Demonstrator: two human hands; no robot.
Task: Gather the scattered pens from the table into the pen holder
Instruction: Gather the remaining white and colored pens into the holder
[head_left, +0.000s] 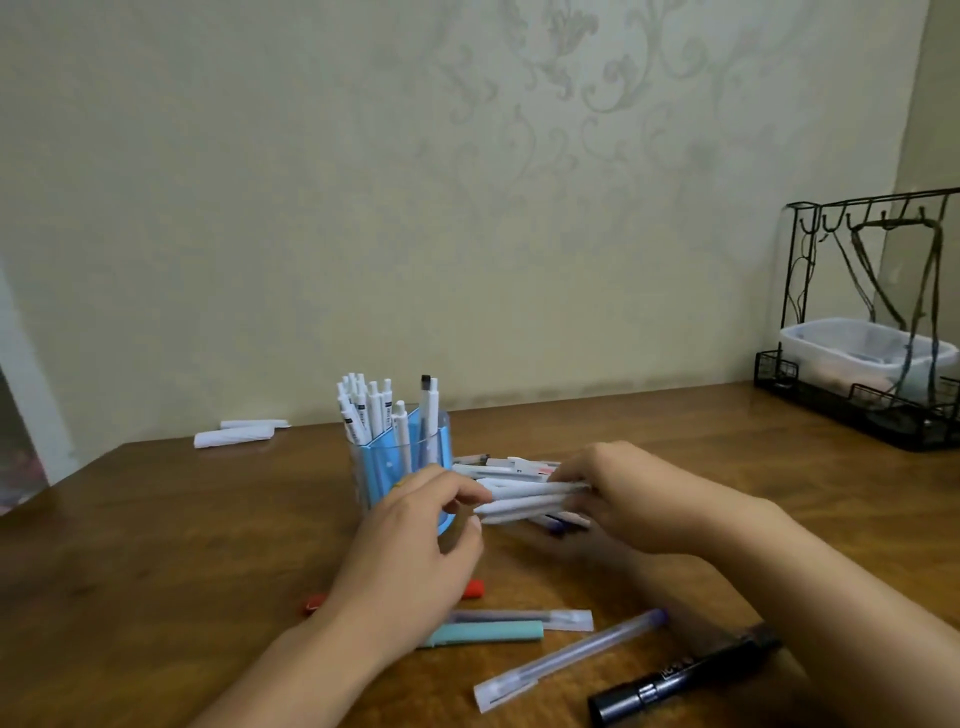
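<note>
Both hands working one bundle of white pens (524, 500). Right hand (644, 499) curling fingers round bundle's right end; left hand (415, 540) pinching left end, fingers bent. Bundle count unclear, roughly three or four. Pen holder (397, 457), clear with blue insert, sitting just behind left hand, about a dozen white pens upright inside. Nearer than hands, loose on table (156, 571): red pen (474, 590), teal pen (488, 634), two clear pens (566, 657), one black marker (685, 675).

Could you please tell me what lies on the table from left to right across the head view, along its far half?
Rolled white papers → pen holder with white pens → bundle of white pens gripped by both hands → black wire rack holding a plastic tub.
</note>
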